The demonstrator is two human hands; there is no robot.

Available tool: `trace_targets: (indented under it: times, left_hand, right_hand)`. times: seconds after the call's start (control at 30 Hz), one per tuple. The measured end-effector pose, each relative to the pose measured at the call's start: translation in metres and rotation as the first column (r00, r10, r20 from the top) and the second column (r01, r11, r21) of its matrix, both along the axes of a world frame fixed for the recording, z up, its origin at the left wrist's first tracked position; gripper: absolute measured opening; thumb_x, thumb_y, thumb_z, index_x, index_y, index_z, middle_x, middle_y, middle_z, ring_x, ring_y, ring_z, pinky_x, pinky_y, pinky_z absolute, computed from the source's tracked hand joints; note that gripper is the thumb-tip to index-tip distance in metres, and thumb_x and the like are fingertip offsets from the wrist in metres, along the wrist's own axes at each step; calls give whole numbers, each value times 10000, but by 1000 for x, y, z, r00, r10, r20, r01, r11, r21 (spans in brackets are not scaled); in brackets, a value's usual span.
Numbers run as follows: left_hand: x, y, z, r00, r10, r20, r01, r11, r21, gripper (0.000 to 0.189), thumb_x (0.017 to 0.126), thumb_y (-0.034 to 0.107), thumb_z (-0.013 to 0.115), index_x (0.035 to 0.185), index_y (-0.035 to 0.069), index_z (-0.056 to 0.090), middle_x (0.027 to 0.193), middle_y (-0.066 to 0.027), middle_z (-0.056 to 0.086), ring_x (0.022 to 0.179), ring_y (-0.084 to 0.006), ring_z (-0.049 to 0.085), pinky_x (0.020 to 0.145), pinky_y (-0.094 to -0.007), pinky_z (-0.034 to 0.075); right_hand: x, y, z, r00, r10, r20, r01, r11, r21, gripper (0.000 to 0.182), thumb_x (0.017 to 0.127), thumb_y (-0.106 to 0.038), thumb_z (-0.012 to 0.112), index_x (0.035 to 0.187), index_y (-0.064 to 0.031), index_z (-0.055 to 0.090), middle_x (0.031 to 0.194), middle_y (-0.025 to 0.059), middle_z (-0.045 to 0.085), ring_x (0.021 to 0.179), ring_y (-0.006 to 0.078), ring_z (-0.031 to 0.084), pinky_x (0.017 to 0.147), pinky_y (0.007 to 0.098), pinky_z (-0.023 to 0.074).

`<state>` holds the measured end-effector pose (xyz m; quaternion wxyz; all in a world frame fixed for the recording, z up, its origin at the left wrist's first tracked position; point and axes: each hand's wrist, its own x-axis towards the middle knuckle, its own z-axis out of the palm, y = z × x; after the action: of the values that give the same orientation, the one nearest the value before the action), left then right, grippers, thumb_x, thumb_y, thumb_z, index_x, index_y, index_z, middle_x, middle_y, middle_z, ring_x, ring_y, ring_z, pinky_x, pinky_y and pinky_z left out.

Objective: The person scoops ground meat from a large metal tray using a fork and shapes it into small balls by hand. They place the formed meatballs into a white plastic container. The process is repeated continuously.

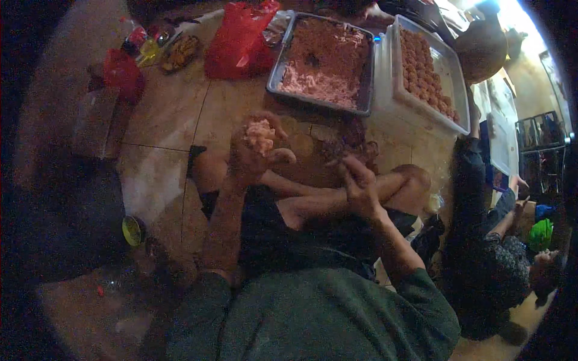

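Note:
My left hand (247,164) is palm up and cupped around a lump of pale, shredded food mixture (259,136). To its right, my right hand (365,187) has its fingers drawn in with the index finger near the thumb; blur hides whether anything is between them. Beyond both hands stands a dark-rimmed rectangular tray (273,82) holding a brown crumbly layer (327,47) and pale shreds (311,85) at its near end. Right of the tray, a translucent plastic box (445,67) contains rows of brown food balls (420,65).
A red plastic bag (239,45) stands left of the tray. Farther left are a plate of brown food (180,53), a bottle (136,36) and a smaller red bag (123,74). A green bowl (132,230) lies at lower left. Another person (501,257) sits at right, arms extended.

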<state>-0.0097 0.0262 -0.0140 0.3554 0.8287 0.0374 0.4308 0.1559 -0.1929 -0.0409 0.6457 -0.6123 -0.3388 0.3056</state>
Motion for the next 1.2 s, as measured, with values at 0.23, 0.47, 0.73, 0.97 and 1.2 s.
trace_targets:
  times: [0.23,0.47,0.73,0.97,1.2]
  left_hand:
    - [29,-27,-27,814,350,-464,-370,928,51,534,848,515,820,1030,46,640,787,-124,657,732,-260,685,671,-375,552]
    - [11,-12,-5,910,-57,-411,-95,935,-341,589,762,529,883,1002,46,645,811,-118,675,718,-255,663,680,-392,551]
    - [4,-18,16,839,-276,-468,12,870,-492,327,835,318,807,1004,70,679,911,-94,691,825,-162,656,746,-355,543]
    - [21,-15,15,856,-198,-477,61,956,-287,493,754,428,915,1003,65,694,848,-27,693,801,-119,640,739,-325,545]
    - [-3,-14,3,841,-279,-464,-86,777,-624,495,718,378,957,982,48,698,843,-16,721,758,-124,657,706,-343,564]
  right_hand:
    - [-30,39,19,861,25,509,-60,997,52,134,1022,-21,592,1133,43,632,957,100,672,933,232,657,878,333,526]
    - [11,5,77,876,111,469,3,972,-234,83,1021,-46,611,1073,19,617,962,120,694,879,198,659,780,355,550]
    - [18,1,97,823,258,506,-64,927,-370,89,984,-47,661,1057,-1,639,926,155,705,843,232,695,745,371,544]
    - [13,16,81,660,221,718,-56,967,-247,60,989,-42,655,1029,3,658,905,135,704,834,204,694,750,356,547]
    - [16,6,99,835,84,544,51,972,-228,69,1006,-60,649,1041,-3,667,908,103,704,849,170,684,758,317,541]
